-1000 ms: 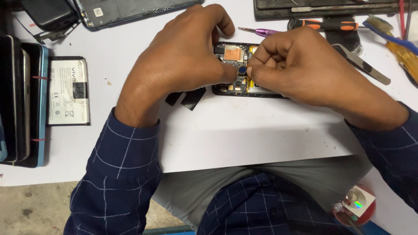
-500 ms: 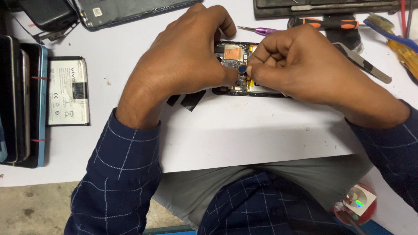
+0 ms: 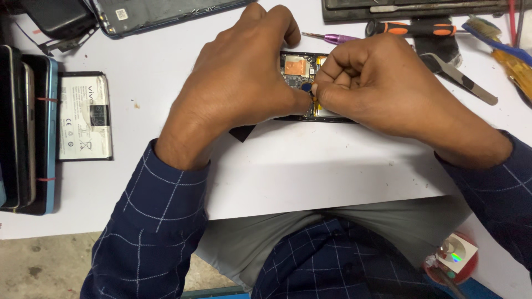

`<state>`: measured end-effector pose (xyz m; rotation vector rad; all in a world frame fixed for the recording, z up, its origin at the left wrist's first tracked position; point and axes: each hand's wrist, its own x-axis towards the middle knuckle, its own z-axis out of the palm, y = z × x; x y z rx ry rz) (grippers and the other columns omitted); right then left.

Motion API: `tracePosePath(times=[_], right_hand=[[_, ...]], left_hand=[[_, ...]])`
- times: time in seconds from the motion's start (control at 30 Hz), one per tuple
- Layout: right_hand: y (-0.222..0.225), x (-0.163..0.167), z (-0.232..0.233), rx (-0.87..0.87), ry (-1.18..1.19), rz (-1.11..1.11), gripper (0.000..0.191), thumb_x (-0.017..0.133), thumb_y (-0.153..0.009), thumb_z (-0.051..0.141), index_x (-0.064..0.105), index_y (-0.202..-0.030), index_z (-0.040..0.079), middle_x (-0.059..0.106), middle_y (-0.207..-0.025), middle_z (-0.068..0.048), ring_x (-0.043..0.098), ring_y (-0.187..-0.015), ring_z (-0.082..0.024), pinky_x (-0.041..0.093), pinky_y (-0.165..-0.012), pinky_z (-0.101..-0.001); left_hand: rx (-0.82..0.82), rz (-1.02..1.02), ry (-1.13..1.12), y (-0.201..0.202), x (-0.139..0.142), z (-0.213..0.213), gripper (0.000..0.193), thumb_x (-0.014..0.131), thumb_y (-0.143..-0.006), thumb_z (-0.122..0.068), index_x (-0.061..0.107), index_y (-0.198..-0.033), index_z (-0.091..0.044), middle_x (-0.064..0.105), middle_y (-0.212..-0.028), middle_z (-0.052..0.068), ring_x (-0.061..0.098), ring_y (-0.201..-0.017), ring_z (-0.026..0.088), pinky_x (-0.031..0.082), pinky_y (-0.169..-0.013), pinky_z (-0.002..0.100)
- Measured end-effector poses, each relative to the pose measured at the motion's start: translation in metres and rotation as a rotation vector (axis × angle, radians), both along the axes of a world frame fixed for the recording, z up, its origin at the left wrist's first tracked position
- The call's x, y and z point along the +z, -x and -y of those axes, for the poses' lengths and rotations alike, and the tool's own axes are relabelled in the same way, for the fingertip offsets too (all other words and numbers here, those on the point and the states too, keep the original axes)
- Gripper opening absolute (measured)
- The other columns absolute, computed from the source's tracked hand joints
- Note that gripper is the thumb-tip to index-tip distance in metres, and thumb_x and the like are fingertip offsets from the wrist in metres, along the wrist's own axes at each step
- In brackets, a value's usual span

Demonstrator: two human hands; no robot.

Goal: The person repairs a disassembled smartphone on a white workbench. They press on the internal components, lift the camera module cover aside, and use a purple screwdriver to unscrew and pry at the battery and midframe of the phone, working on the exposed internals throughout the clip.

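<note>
An opened phone [image 3: 299,69] lies on the white table with its circuit board and a copper patch showing between my hands. My left hand [image 3: 238,88] rests over the phone's left part, holding it down, thumb tip near a small round dark part on the board. My right hand [image 3: 377,83] is curled into a fist over the phone's right part, its fingertips pinched together at that same spot. What the fingertips pinch is too small to tell. Most of the phone is hidden under both hands.
A loose phone battery [image 3: 83,116] lies at left beside a stack of phones [image 3: 27,127]. A phone back cover [image 3: 160,14] lies at the top. A purple-handled tool [image 3: 338,39], an orange-and-black screwdriver [image 3: 413,27] and metal tweezers [image 3: 465,83] lie upper right. The table's front edge [image 3: 310,207] is near my lap.
Both hands stay on the phone. The right hand's fingertips shift slightly at the board; nothing else has moved.
</note>
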<state>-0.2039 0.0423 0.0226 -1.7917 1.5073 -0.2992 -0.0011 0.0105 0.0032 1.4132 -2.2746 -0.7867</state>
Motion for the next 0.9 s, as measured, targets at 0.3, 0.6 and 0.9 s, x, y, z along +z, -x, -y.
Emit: tracePosePath(times=[0.3,0.6,0.9], right_hand=[[0.0020,-0.0025,0.0006,0.019,0.010,0.055,0.009,0.070,-0.084,0.011,0.076,-0.085,0.004,0.066,-0.060,0.000,0.055,-0.052,-0.004,0.043,-0.048,-0.0225],[0.0022,-0.0022,0.0007,0.011,0.004,0.025,0.009,0.070,-0.084,0.011,0.076,-0.084,0.004,0.065,-0.059,0.000,0.055,-0.050,-0.005,0.043,-0.046,-0.0231],[0.0024,-0.0017,0.0009,0.001,-0.008,0.042,0.010,0.071,-0.085,0.013,0.075,-0.083,0.004,0.066,-0.060,0.000,0.056,-0.051,-0.005,0.044,-0.047,-0.0225]], left_hand=[[0.015,-0.001,0.038,0.0048,0.0012,-0.0032,0.082,0.099,-0.046,-0.042,0.064,-0.109,-0.003,0.063,-0.098,0.015,0.071,-0.070,0.031,0.057,-0.059,0.041],[0.028,0.019,-0.006,0.0073,0.0020,-0.0036,0.078,0.098,-0.050,-0.042,0.063,-0.109,-0.004,0.062,-0.099,0.013,0.071,-0.071,0.030,0.057,-0.058,0.041],[0.019,0.022,-0.012,0.0071,0.0055,-0.0035,0.080,0.097,-0.049,-0.042,0.062,-0.111,-0.005,0.063,-0.100,0.013,0.072,-0.074,0.031,0.058,-0.062,0.043]])
